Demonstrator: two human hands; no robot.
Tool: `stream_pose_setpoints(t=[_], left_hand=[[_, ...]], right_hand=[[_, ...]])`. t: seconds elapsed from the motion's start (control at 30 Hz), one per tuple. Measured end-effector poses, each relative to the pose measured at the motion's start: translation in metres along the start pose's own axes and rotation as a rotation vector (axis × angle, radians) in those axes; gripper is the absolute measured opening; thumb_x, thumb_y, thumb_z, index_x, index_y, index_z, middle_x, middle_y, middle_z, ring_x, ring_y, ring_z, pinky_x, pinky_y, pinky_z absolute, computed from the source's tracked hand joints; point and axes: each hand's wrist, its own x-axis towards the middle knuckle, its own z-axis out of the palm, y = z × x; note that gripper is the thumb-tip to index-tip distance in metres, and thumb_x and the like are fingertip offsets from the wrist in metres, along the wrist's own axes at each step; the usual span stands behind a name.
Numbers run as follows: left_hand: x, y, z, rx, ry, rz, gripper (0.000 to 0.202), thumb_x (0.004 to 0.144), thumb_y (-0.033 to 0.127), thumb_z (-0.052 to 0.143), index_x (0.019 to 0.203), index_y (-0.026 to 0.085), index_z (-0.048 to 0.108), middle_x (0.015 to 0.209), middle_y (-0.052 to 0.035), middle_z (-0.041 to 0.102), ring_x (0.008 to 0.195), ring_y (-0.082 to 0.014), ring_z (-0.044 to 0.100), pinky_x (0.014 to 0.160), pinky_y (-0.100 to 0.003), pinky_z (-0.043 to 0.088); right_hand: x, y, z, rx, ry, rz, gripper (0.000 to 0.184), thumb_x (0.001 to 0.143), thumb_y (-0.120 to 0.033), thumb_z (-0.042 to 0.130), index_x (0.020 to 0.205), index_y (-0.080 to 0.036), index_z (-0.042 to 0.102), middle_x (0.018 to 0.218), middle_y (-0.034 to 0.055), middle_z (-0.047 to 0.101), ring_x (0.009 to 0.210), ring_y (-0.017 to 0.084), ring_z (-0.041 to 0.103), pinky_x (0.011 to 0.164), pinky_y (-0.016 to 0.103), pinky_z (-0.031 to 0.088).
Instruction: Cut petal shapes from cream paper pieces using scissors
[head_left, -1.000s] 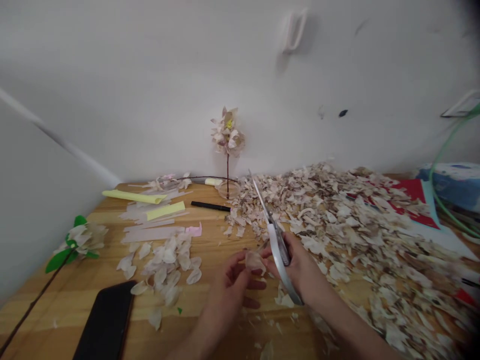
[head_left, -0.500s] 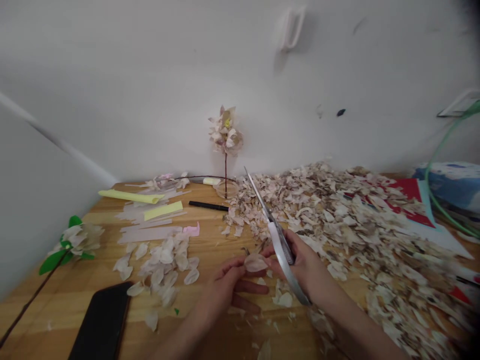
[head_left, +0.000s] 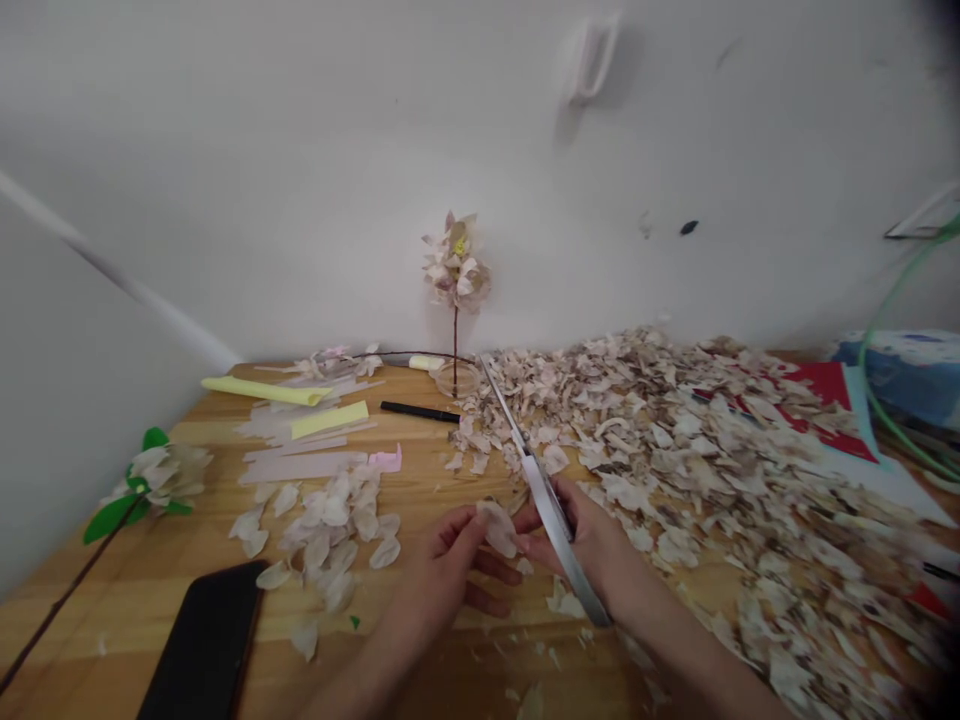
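Note:
My left hand [head_left: 450, 570] and my right hand [head_left: 581, 540] meet over the wooden table [head_left: 150, 640], and both pinch one pale paper petal [head_left: 499, 527] between their fingertips. My right hand also grips a pair of scissors [head_left: 536, 480] with white handles; the closed blades point up and away toward the wall. A small group of cut petals [head_left: 337, 520] lies to the left of my hands.
A large heap of pale paper scraps [head_left: 712, 470] covers the table's right half. A finished paper flower [head_left: 456, 268] stands by the wall. Paper strips [head_left: 307, 440], a black pen [head_left: 420, 411], a black phone [head_left: 206, 645] and a green-leaved flower stem [head_left: 146, 490] lie at left.
The scissors have tilted a little lower and to the left. The petal has turned between my fingertips. Both hands stay in nearly the same place.

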Motion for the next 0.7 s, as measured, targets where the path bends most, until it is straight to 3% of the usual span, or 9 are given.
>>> stream_pose_setpoints(t=[0.23, 0.4, 0.47, 0.57, 0.7], left_hand=[[-0.001, -0.001, 0.001, 0.09, 0.007, 0.083, 0.029, 0.068, 0.044, 0.061, 0.067, 0.016, 0.06, 0.059, 0.0016, 0.054, 0.047, -0.0101, 0.054, 0.037, -0.02, 0.047], [-0.001, 0.001, -0.001, 0.125, 0.041, 0.147, 0.028, 0.072, 0.042, 0.059, 0.07, 0.015, 0.062, 0.064, -0.0013, 0.058, 0.058, -0.0118, 0.056, 0.042, -0.019, 0.049], [-0.002, 0.005, -0.002, 0.121, 0.054, 0.162, 0.026, 0.072, 0.041, 0.06, 0.071, 0.015, 0.063, 0.066, -0.002, 0.059, 0.06, -0.0127, 0.058, 0.044, -0.02, 0.051], [-0.004, 0.012, -0.005, 0.076, 0.102, 0.193, 0.024, 0.071, 0.039, 0.062, 0.074, 0.015, 0.064, 0.07, -0.0023, 0.062, 0.063, -0.0142, 0.061, 0.045, -0.022, 0.053], [-0.007, 0.022, -0.01, 0.019, 0.229, 0.288, 0.024, 0.069, 0.036, 0.065, 0.08, 0.016, 0.065, 0.068, -0.0017, 0.063, 0.065, -0.0159, 0.063, 0.046, -0.023, 0.054]], right_hand=[[0.001, 0.012, 0.006, 0.056, -0.03, 0.0, 0.032, 0.05, -0.031, 0.069, 0.069, -0.025, 0.044, 0.059, -0.0051, 0.059, 0.053, 0.014, 0.058, 0.049, 0.024, 0.045], [-0.002, 0.007, 0.006, 0.062, -0.062, -0.002, 0.03, 0.059, -0.041, 0.064, 0.067, -0.024, 0.04, 0.048, -0.0093, 0.051, 0.026, 0.004, 0.03, 0.028, 0.018, 0.024], [-0.002, 0.008, 0.005, 0.077, -0.058, -0.028, 0.029, 0.067, -0.049, 0.055, 0.067, -0.024, 0.04, 0.049, -0.0078, 0.052, 0.026, 0.003, 0.029, 0.027, 0.017, 0.021], [0.001, 0.018, 0.002, 0.09, -0.026, -0.095, 0.029, 0.073, -0.051, 0.047, 0.066, -0.024, 0.04, 0.045, -0.0091, 0.045, 0.03, 0.005, 0.032, 0.03, 0.017, 0.024], [-0.001, 0.032, 0.001, 0.049, 0.004, -0.182, 0.021, 0.067, -0.039, 0.059, 0.073, -0.024, 0.046, 0.051, -0.0074, 0.05, 0.043, 0.009, 0.044, 0.041, 0.019, 0.036]])
